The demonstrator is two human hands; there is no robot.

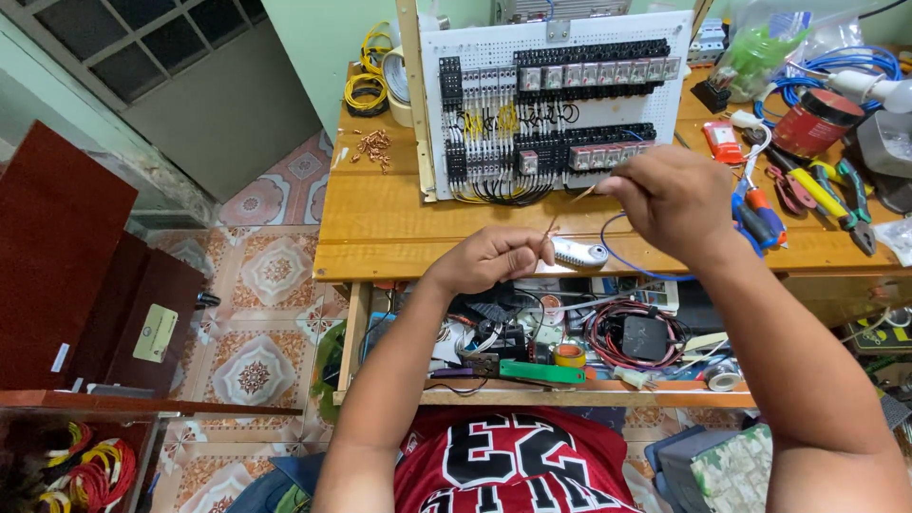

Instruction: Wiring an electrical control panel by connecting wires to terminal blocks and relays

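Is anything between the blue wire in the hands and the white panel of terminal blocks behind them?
Nothing visible: only bare wooden bench top lies between the blue wire, pinched by the right hand, and the white panel.

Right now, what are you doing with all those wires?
A person sits at a wooden workbench. The left hand and right hand each pinch an end of a thin blue wire, held up before a white panel packed with black terminal blocks and wiring. Pliers and screwdrivers lie to the right.
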